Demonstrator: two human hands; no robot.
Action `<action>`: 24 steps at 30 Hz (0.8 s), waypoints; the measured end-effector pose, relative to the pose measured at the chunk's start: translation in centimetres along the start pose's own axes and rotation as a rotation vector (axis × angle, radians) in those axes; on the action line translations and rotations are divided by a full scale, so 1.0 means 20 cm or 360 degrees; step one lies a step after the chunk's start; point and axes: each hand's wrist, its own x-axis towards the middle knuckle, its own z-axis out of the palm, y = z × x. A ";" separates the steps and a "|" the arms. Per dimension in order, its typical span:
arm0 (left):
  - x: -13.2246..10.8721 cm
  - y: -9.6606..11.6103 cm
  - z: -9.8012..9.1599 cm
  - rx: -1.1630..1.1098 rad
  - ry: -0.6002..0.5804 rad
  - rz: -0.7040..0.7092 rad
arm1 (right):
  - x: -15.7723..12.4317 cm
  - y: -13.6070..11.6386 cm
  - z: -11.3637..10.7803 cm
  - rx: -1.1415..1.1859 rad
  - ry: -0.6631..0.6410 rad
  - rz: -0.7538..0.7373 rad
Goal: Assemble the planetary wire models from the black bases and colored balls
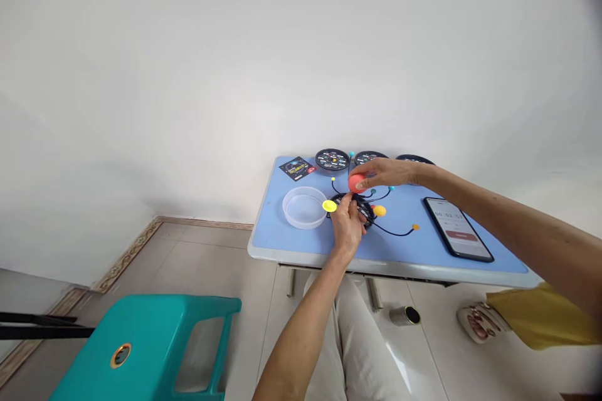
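A red-orange ball [356, 183] is pinched in the fingers of my right hand [382, 171], just above the centre of a planet model. This model has a round black base [365, 208] and thin black curved wires tipped with small coloured balls. My left hand [347, 223] grips the middle of the model, its index fingertip close under the red-orange ball; its other fingers partly hide the hub. A yellow disc-like piece [329, 206] shows beside my left hand. To the right of it are a larger orange-yellow ball [379, 210] and a small orange ball [415, 227] on a wire.
On the blue table [282, 244] are a clear round lid [305, 208], a dark printed card [297, 168], several black printed discs [332, 160] along the wall, and a phone [457, 229] running a timer. A teal stool [141, 338] and a can [404, 316] stand on the floor.
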 end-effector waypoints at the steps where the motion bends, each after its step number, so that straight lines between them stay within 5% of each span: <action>1: 0.00 0.00 0.00 -0.0009 0.0001 -0.0003 | 0.00 0.00 0.00 -0.0039 -0.0001 -0.0021; 13: 0.01 0.00 0.01 -0.0031 0.0033 -0.0002 | -0.02 -0.01 0.03 -0.0565 0.0085 -0.0181; 24: 0.02 -0.01 0.01 0.0008 0.0041 0.0005 | -0.02 -0.01 0.04 -0.0600 0.0114 -0.0238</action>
